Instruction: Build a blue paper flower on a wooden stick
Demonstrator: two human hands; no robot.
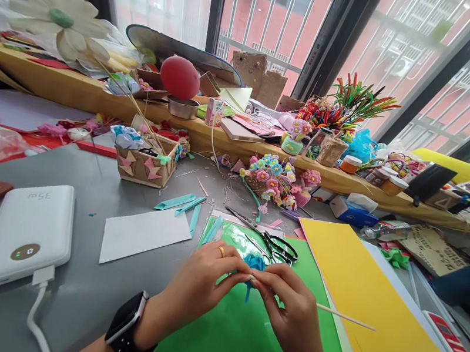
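Observation:
My left hand (200, 283), with a ring and a black smartwatch on the wrist, pinches a small blue paper flower (254, 262) from the left. My right hand (289, 309) pinches the same flower from the right and holds a thin wooden stick (346, 318) that juts out to the right. Both hands hover over a green paper sheet (230, 342). Black-handled scissors (271, 241) lie just beyond the flower.
A yellow paper stack (359, 291) lies to the right, a white sheet (143, 233) and a white power bank (27, 232) with cable to the left. Teal paper strips (181, 202), a cardboard basket (145, 165), a paper-flower bouquet (274, 182) and craft clutter fill the back.

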